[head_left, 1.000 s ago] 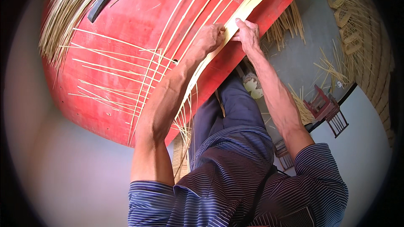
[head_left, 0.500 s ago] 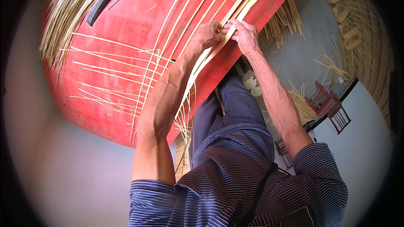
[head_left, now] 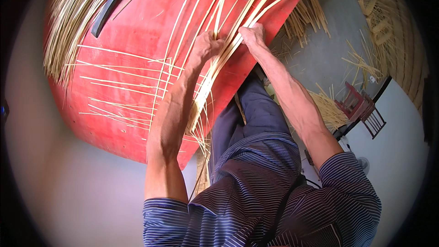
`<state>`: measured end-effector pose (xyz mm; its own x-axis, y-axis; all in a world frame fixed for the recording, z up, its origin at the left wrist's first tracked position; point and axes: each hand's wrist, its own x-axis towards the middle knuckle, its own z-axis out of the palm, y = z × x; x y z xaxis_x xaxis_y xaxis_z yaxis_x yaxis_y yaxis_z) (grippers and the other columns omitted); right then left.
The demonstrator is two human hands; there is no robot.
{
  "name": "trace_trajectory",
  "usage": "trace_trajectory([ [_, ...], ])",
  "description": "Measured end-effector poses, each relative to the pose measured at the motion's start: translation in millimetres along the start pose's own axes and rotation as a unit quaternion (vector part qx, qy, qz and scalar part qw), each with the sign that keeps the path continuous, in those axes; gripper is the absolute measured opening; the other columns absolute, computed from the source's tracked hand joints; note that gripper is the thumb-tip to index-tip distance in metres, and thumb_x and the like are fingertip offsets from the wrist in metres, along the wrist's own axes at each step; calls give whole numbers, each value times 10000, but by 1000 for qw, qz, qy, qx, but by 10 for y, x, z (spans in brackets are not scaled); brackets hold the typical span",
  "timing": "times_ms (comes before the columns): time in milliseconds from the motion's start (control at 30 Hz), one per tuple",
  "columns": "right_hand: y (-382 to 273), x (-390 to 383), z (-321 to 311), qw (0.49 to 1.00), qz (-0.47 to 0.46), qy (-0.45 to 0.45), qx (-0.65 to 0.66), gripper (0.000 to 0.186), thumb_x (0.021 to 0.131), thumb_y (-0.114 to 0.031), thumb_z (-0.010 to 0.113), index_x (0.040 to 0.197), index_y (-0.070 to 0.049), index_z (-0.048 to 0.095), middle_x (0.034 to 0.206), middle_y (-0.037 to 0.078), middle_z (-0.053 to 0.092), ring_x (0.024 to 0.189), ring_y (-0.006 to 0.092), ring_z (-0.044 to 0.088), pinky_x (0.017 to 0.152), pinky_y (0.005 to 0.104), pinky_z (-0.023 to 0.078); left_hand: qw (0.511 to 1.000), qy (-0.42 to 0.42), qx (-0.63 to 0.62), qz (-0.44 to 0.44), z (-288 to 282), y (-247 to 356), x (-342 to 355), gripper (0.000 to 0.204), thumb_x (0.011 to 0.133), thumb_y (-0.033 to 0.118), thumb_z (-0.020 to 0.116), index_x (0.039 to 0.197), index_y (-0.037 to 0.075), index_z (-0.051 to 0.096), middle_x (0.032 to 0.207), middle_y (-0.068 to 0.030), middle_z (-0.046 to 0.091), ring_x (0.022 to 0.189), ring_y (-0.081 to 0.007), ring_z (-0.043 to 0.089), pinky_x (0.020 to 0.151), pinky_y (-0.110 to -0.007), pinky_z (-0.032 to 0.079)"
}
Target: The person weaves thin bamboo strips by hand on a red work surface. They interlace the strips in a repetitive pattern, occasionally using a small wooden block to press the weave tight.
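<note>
Over the red board point(head_left: 137, 29), both of my hands are closed among long pale bamboo strips point(head_left: 228, 51). My left hand point(head_left: 208, 45) pinches narrow strips that run up toward the far edge; its fingertips are partly hidden. To its right, near the board's edge, my right hand point(head_left: 253, 35) is curled with its knuckles up, gripping the broader strips. Left of my left hand, several slender strips point(head_left: 179, 34) lie lengthwise. Thin bamboo slivers point(head_left: 123, 67) lie across them at the left, their ends overlapping.
A thick bundle of thin bamboo point(head_left: 68, 27) covers the far left of the board, beside a curved black tool point(head_left: 109, 11). Another bundle point(head_left: 307, 16) sits past the right edge. On the floor are loose slivers point(head_left: 327, 110) and a small reddish stool point(head_left: 354, 103); woven bamboo point(head_left: 402, 45) stands farther right.
My hands, close together before, have moved apart; the left one shifted left and nearer. Some narrow strips now slant together above my left hand, and one strip bends out to the right.
</note>
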<state>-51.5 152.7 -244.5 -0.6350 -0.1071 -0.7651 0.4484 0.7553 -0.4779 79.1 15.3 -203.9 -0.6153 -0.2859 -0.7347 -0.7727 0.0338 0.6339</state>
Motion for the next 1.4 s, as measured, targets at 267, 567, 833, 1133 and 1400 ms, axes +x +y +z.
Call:
trace_trajectory([
  [267,-52,-139,89,987,-26,-8,157,47,712,-36,659,693,7,650,615,68,619,541,175,626,451,289,487,999,14,-10,43,194,-185,-60,171,763,152,615,861,57,719,715,-169,674,665,-253,677,656,-382,525],
  [567,56,-105,45,979,-56,-49,188,93,751,-72,694,802,5,686,691,67,660,606,184,646,602,322,548,993,3,74,91,170,1,-86,251,771,148,589,961,33,706,773,-167,688,709,-250,678,696,-391,530],
  [833,84,-87,-75,909,5,-252,332,230,870,-142,596,1061,-34,666,763,84,674,720,202,675,628,330,536,990,91,49,96,281,164,-96,192,872,181,597,916,-5,613,823,-282,673,834,-453,673,699,-532,525],
  [1133,-32,-163,85,922,74,-126,359,195,959,-211,568,841,-81,653,686,10,583,592,125,533,516,291,418,947,175,264,54,247,1079,269,128,929,147,549,993,37,550,884,-218,691,814,-375,714,652,-479,560],
  [1400,-46,-198,19,925,46,-197,322,161,958,-209,565,882,-77,614,696,53,606,562,159,577,512,307,476,886,150,389,203,64,1023,80,156,887,133,636,1006,59,569,841,-178,668,778,-384,694,638,-490,550],
])
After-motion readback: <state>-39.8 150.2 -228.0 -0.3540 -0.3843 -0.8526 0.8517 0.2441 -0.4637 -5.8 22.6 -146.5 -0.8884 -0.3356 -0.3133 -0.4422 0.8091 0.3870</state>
